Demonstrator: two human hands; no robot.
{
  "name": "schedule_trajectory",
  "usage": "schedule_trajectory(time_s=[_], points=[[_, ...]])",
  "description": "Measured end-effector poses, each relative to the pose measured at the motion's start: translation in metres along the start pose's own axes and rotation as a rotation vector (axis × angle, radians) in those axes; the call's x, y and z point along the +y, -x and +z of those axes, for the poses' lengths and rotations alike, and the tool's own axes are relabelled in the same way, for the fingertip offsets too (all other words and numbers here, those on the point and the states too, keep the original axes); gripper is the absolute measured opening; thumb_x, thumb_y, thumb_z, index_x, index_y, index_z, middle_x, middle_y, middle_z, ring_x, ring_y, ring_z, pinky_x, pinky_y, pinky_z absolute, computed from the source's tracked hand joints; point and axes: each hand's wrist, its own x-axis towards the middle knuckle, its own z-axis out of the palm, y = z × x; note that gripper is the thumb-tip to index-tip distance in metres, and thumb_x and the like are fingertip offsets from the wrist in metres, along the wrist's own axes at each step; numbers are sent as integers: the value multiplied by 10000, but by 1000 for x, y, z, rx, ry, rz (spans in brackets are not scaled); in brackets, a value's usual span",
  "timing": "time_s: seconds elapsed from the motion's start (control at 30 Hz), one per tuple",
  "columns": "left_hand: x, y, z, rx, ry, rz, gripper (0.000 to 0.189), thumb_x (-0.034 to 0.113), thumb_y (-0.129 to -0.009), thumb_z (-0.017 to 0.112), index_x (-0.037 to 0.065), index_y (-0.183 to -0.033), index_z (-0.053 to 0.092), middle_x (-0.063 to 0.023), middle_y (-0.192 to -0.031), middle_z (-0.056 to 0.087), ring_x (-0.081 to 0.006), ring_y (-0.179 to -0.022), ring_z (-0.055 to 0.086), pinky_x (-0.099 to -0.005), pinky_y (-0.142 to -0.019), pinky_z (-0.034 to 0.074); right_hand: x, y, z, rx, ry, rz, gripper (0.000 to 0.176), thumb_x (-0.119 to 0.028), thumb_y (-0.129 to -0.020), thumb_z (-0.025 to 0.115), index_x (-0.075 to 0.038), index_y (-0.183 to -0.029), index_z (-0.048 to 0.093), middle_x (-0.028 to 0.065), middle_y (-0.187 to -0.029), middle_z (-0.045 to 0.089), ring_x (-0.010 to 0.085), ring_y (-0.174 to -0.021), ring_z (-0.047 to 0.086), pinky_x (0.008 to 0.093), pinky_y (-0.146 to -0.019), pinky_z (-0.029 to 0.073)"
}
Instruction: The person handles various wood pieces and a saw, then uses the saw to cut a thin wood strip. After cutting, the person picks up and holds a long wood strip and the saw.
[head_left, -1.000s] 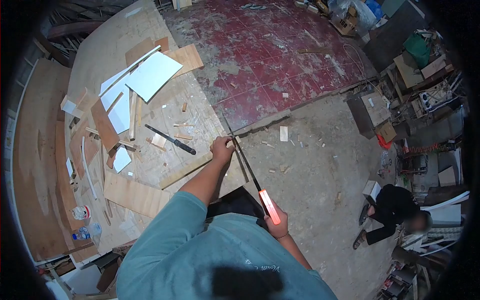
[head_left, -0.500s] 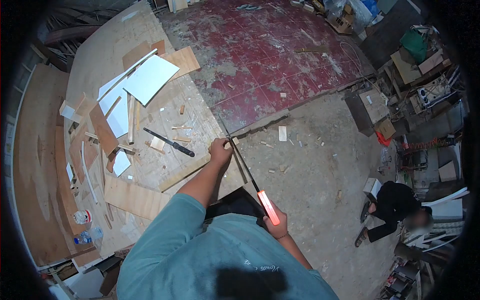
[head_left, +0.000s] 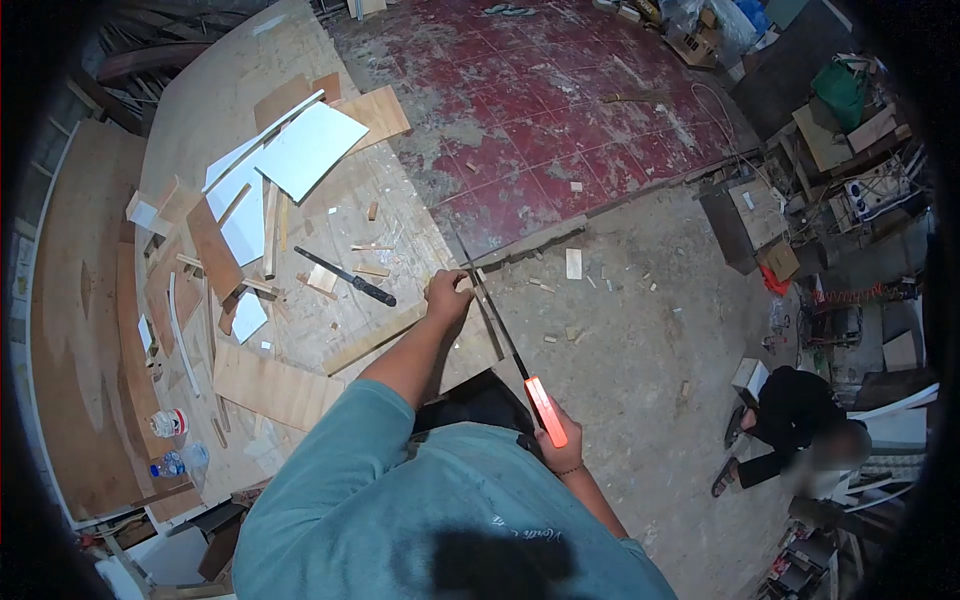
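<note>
My right hand is closed around the orange handle of a saw. The saw's thin dark blade runs up and left across the workbench edge, beside my left hand. With bent fingers, my left hand grips a long narrow wood strip near its end, on the bench. A black-handled tool lies on the bench left of my left hand. The contact between blade and wood is too small to make out.
White panels, a plywood piece, a white jar and a plastic bottle lie on the bench. A crouching person in dark clothes is at the right. Wood scraps litter the floor.
The whole view has shifted slightly, with the bench items a little further right. Both hands keep their grips, and the saw stays at the bench edge.
</note>
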Motion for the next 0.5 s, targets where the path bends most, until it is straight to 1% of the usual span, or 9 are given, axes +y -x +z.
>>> schedule_trajectory(time_s=[0.07, 0.33, 0.5], points=[[-6, -2, 5, 13, 38, 3, 354, 204, -690, 752, 144, -1032, 679, -85, -960, 615, -277, -963, 598, -416, -862, 437, 2, 1, 1, -22, 8, -21, 611, -9, -688, 644, 26, -1288, 534, 235, -1178, 630, 322, -1052, 656, 357, -888, 520], [-16, -5, 12, 12, 56, 11, 331, 189, -699, 737, 131, -1019, 678, -82, -935, 606, -278, -947, 589, -422, -854, 429, -7, -3, -2, -70, -12, 4, 608, -25, -707, 652, 16, -1301, 525, 234, -1215, 613, 329, -1089, 636, 359, -914, 509], [-13, -4, 11, 10, 55, -9, 318, 184, -699, 737, 131, -1009, 689, -86, -941, 607, -283, -948, 585, -429, -859, 423, -27, 0, -20, -114, 23, 21, 612, -6, -708, 655, 20, -1304, 519, 226, -1235, 607, 320, -1116, 626, 357, -937, 495]])
